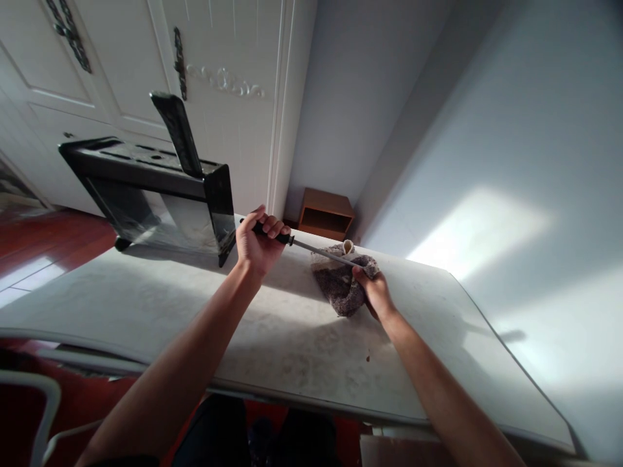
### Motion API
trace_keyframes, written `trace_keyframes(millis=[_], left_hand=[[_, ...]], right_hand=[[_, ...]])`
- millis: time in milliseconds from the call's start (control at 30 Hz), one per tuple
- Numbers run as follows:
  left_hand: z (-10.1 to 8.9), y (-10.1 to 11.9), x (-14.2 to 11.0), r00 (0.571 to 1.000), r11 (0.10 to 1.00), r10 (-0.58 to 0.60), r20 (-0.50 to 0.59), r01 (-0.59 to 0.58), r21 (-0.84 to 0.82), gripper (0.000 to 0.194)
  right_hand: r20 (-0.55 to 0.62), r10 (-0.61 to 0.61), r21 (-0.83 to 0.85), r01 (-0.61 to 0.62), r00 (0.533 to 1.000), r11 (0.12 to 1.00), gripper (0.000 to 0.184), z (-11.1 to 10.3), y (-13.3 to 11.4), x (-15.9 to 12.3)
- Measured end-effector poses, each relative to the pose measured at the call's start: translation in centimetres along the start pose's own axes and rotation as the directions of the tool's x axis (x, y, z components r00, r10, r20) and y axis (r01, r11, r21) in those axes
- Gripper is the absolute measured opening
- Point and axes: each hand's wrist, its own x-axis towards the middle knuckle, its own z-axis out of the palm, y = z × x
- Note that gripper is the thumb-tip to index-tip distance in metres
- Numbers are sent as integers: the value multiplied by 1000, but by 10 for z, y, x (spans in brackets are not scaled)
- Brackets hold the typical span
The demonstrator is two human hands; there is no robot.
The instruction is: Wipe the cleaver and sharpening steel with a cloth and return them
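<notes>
My left hand [259,241] is closed round the black handle of a thin steel rod [321,252], which runs to the right over the table. The rod's far end goes into a dark fluffy cloth [341,285] that lies bunched on the white table [272,337]. My right hand [374,288] grips that cloth, fingers curled round it where the rod enters. Behind my left hand stands a black knife block [156,194] with one black handle [178,133] sticking up from it.
The table's front edge runs near my body. White cupboard doors [146,65] stand behind the block, and a small brown wooden box [325,217] sits in the corner by the wall. A white chair frame [39,402] shows at the lower left.
</notes>
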Motion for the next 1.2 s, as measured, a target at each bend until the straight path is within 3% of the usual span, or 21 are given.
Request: trace_keyframes(millis=[200, 367, 467, 600, 767, 900, 1033, 1200], left_hand=[[5, 21, -17, 989, 992, 121, 90, -116, -50, 22], [9, 51, -38, 973, 987, 160, 167, -157, -32, 13], [25, 73, -49, 961, 978, 181, 208, -198, 63, 19], [61, 102, -60, 945, 930, 214, 248, -275, 244, 27], [103, 136, -66, 895, 769, 292, 337, -429, 474, 21], [125, 166, -54, 850, 606, 302, 432, -521, 601, 9], [141, 194, -33, 851, 434, 302, 430, -524, 733, 6], [155, 220, -13, 812, 195, 357, 462, -549, 813, 9]], right_hand=[[77, 125, 180, -138, 989, 974, 48, 6, -7, -8], [9, 125, 46, -125, 992, 991, 47, 2, -2, -4], [33, 62, -36, -61, 998, 998, 47, -1, 2, 0], [9, 45, -124, -44, 999, 991, 49, -3, 4, 2], [9, 77, -102, -75, 997, 992, 53, -1, 0, 0], [3, 132, -144, -131, 991, 981, 52, 1, -9, -4], [-17, 153, -180, -154, 988, 972, 48, 2, -18, -6], [-116, 216, -255, -239, 969, 937, 37, 2, -20, -5]])
